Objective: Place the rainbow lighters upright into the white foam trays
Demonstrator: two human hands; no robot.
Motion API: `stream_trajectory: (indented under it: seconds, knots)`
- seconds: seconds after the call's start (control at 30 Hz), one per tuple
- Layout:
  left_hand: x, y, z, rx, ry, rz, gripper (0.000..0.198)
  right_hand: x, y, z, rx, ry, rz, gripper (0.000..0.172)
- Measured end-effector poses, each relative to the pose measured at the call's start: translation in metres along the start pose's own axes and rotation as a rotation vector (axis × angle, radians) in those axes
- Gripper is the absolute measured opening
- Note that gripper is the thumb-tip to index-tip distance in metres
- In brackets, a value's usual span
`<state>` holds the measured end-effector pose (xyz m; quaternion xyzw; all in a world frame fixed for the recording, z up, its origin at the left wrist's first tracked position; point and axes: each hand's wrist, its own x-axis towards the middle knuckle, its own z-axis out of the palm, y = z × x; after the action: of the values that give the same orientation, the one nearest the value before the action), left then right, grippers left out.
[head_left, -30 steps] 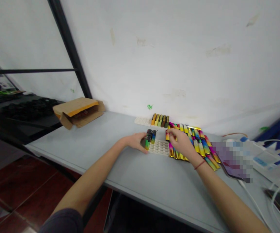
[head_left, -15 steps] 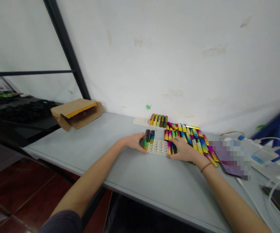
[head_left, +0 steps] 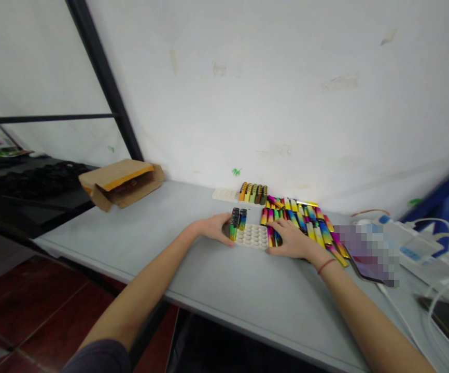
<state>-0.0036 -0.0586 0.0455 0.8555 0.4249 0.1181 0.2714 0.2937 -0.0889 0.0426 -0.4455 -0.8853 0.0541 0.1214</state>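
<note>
A white tray (head_left: 253,235) with rows of round holes lies on the table in front of me. At its left end stand several upright lighters (head_left: 234,224) with dark tops and rainbow-coloured bodies. My left hand (head_left: 215,228) curves round that end, thumb at the front and fingers behind. My right hand (head_left: 290,239) grips the tray's right end, thumb low and fingertips at the far corner. Beside and beyond it lies a heap of shiny multicoloured lighters (head_left: 313,220), partly hidden by the hand.
By the wall is a second white tray (head_left: 224,195), with yellow-to-brown lighters (head_left: 253,193) upright at its right. An open cardboard box (head_left: 125,181) lies at the back left. A phone (head_left: 366,256), a power strip (head_left: 411,248) and white cables are on the right.
The view has shifted slightly. Both hands stay at the two ends of the tray, and the lighters look the same.
</note>
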Motion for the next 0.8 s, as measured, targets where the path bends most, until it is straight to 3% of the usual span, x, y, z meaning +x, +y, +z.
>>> stream_trajectory:
  seconds: [0.3, 0.53, 0.63, 0.8]
  knots:
    - [0.000, 0.003, -0.002, 0.076, -0.015, -0.034, 0.084, 0.000, -0.008, -0.007, 0.000, -0.016, -0.038, 0.062]
    - [0.002, -0.001, 0.001, 0.025, 0.007, -0.005, 0.084, 0.000, -0.010, -0.011, 0.124, 0.038, -0.045, 0.069]
    - [0.001, -0.002, 0.001, 0.026, 0.004, -0.006, 0.086, -0.003, -0.009, -0.015, 0.355, 0.119, 0.032, 0.062]
    - [0.000, -0.001, -0.001, 0.062, -0.009, -0.023, 0.088, -0.003, -0.009, -0.016, 1.077, 0.300, 0.382, 0.043]
